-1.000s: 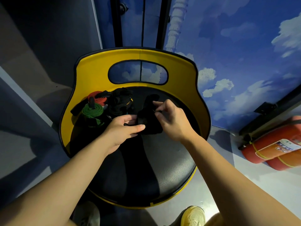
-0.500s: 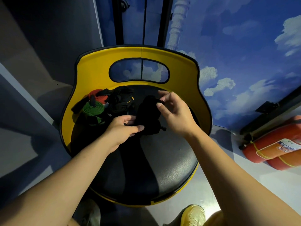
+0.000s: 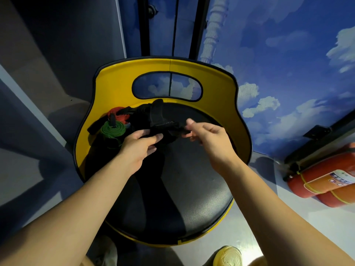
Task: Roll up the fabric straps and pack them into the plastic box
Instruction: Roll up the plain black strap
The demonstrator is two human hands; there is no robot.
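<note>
A black fabric strap (image 3: 163, 121) is stretched over the back of the black seat of a yellow chair (image 3: 115, 83). My left hand (image 3: 140, 144) grips its near-left part, thumb and fingers curled round the cloth. My right hand (image 3: 205, 135) pinches the strap's right end between thumb and fingers. Left of my hands sits a rolled green strap (image 3: 113, 129), with a red roll (image 3: 118, 114) behind it and more dark straps (image 3: 140, 112) piled beside them. No plastic box is in view.
The chair's yellow backrest (image 3: 167, 66) curves round the far side. Red fire extinguishers (image 3: 322, 179) lie on the floor at the right. A yellow shoe (image 3: 227, 256) shows at the bottom. A blue cloud-painted wall (image 3: 278, 54) stands behind.
My right hand has moved right and slightly toward me, drawing the black strap out sideways. The left hand stays holding the strap's left part near the green roll.
</note>
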